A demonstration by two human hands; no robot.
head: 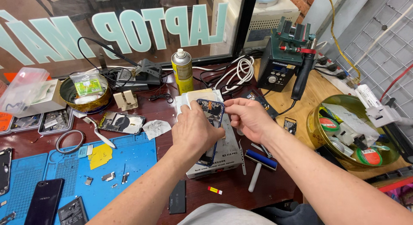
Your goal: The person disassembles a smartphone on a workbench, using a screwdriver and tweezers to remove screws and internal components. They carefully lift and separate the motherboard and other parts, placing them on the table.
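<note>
Left hand (195, 129) clamps opened phone (212, 115) at frame centre; right hand (246, 117) pinches its top edge. Risk: prying cracks frame, slips off white heating plate (230, 152).

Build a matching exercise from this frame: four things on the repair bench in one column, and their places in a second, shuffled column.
Things:
1. opened blue-framed phone
2. yellow spray can
3. blue-headed roller with white handle
4. black phone with dark screen

Places:
A. lying on the blue work mat
B. held between the left hand and right hand
C. upright at the back, near the window
D. lying on the table under the right forearm

Pairs: 1-B, 2-C, 3-D, 4-A
</note>
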